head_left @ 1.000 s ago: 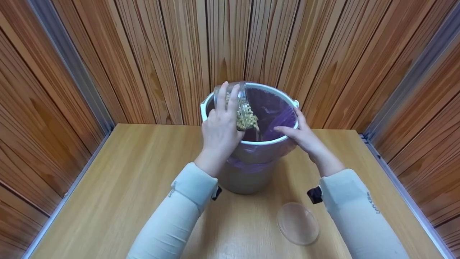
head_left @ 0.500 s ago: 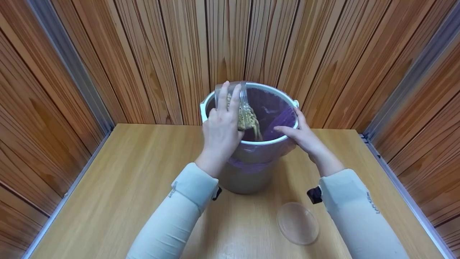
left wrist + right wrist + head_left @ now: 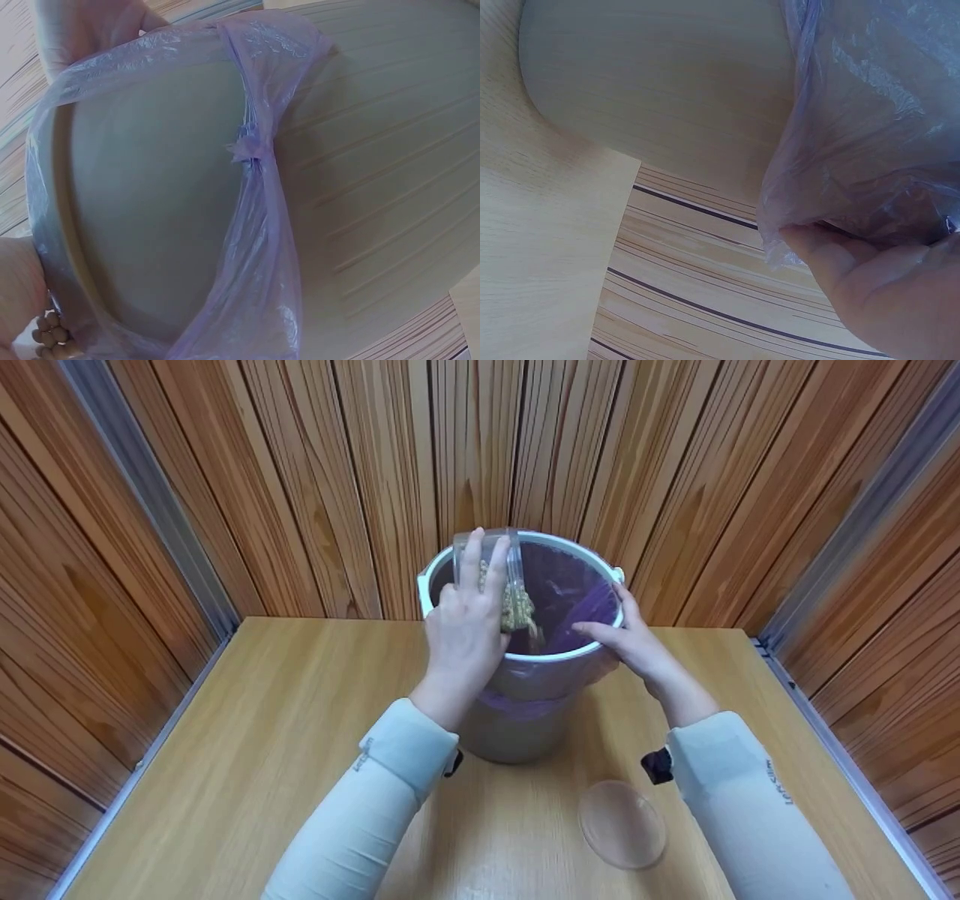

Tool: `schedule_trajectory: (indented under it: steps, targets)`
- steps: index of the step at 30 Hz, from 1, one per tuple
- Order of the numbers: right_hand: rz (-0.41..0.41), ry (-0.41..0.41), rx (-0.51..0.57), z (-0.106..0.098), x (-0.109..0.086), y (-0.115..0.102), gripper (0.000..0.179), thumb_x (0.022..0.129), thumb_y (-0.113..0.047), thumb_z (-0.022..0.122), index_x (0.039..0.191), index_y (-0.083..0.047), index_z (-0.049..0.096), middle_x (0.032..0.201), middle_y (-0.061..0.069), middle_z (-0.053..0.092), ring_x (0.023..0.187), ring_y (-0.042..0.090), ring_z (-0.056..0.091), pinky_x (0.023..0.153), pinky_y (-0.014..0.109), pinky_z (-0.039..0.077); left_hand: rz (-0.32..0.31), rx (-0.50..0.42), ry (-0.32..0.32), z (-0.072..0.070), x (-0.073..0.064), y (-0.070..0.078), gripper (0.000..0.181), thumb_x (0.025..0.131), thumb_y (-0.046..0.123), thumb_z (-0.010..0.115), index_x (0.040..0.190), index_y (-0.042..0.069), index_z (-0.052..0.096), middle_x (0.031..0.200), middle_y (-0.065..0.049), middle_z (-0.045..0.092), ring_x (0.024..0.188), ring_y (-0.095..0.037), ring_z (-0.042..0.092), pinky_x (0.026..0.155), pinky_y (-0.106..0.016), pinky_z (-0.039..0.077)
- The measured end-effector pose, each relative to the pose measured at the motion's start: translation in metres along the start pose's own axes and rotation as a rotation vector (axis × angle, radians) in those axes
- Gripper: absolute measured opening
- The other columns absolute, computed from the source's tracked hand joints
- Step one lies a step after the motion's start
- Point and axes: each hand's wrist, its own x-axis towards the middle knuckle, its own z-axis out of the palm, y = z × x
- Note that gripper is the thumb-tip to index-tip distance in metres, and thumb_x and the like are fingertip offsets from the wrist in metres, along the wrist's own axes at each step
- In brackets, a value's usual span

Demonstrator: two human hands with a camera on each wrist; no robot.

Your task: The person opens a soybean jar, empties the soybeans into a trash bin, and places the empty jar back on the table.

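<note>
My left hand (image 3: 466, 634) grips a clear plastic tub (image 3: 465, 544), tipped on its side over the mouth of a grey trash can (image 3: 517, 742). Small pale yellow-green beans or pellets (image 3: 516, 611) spill from the tub into the can; a few show as round brown balls (image 3: 51, 334) in the left wrist view. A purple bag (image 3: 259, 146) lines the can, its edge folded outside and knotted. At the can's right side, my right hand (image 3: 637, 645) holds the white rim (image 3: 555, 658) and bag, thumb inside and fingers outside.
A clear round lid (image 3: 621, 825) lies on the wooden table (image 3: 300, 720), in front of the can and to its right. A wood-panelled wall (image 3: 390, 472) stands right behind the can, with side walls left and right.
My left hand has shifted slightly right with the tub, which is tipped a little further. Less of the contents shows in it. The right hand keeps its place on the rim.
</note>
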Motion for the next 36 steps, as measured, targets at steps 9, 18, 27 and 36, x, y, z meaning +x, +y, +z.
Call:
schedule_trajectory:
  steps: [9, 18, 27, 36]
  targets:
    - [-0.011, 0.005, 0.009, 0.0005, 0.0004, 0.0, 0.1, 0.092, -0.036, 0.061, 0.158, -0.022, -0.012, 0.166, 0.015, -0.005, 0.152, 0.038, 0.002, 0.12, 0.063, 0.008, 0.001, 0.078, 0.011, 0.0008, -0.0003, 0.0013, 0.1, 0.071, 0.019, 0.086, 0.154, 0.022, 0.03, 0.16, -0.009, 0.03, 0.07, -0.023, 0.056, 0.048, -0.033, 0.05]
    - [-0.001, -0.005, 0.002, -0.0018, -0.0003, -0.0014, 0.099, 0.093, -0.037, 0.06, 0.158, -0.024, -0.013, 0.166, 0.013, -0.007, 0.152, 0.038, -0.001, 0.119, 0.065, 0.005, 0.026, 0.126, 0.036, -0.0016, 0.0004, 0.0043, 0.086, 0.08, 0.007, 0.072, 0.154, 0.024, 0.032, 0.16, -0.008, 0.032, 0.067, -0.02, 0.053, 0.046, -0.03, 0.048]
    - [0.001, -0.005, 0.011, -0.0019, 0.0004, -0.001, 0.099, 0.093, -0.036, 0.06, 0.158, -0.024, -0.013, 0.166, 0.014, -0.005, 0.152, 0.038, 0.0, 0.119, 0.066, 0.005, 0.063, 0.176, 0.055, -0.001, 0.0008, 0.0062, 0.075, 0.088, -0.005, 0.056, 0.154, 0.025, 0.033, 0.159, -0.007, 0.035, 0.066, -0.02, 0.054, 0.045, -0.028, 0.048]
    - [-0.008, 0.002, 0.019, 0.0008, -0.0001, -0.0002, 0.099, 0.092, -0.036, 0.061, 0.158, -0.022, -0.012, 0.166, 0.015, -0.004, 0.152, 0.038, 0.002, 0.12, 0.064, 0.006, 0.073, 0.213, 0.059, 0.0002, -0.0001, 0.006, 0.075, 0.088, -0.003, 0.058, 0.153, 0.026, 0.034, 0.158, -0.007, 0.036, 0.067, -0.02, 0.055, 0.045, -0.028, 0.048]
